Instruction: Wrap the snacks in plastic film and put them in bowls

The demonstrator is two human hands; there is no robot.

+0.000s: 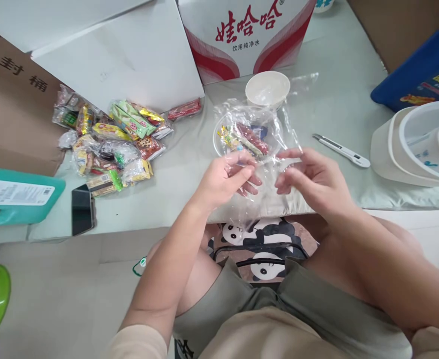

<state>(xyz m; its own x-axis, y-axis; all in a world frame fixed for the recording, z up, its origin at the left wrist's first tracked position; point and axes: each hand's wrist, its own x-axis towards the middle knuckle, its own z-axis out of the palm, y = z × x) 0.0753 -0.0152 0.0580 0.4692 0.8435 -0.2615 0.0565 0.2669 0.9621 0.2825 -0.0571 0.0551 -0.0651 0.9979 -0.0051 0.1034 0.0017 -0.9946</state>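
Observation:
A clear plastic bag (284, 122) spreads over a bowl (218, 139) of wrapped snacks on the table, and its loose film trails down to the table's front edge. My left hand (228, 180), fingers curled, grips the film at the near left. At the near right, my right hand (314, 182) has the bag's edge between thumb and fingers. Under the film sit a red-wrapped snack (252, 138) and a yellow-and-white packet (225, 135). Just behind stands a white bowl (267, 89), partly overlapped by the film.
A pile of wrapped snacks (118, 137) lies left, near a phone (82, 209) and a teal jug (21, 194). Right are a utility knife (341, 149), a white tub (385, 144) with stacked cups, and a blue container (417, 75). Boxes (249, 55) line the back.

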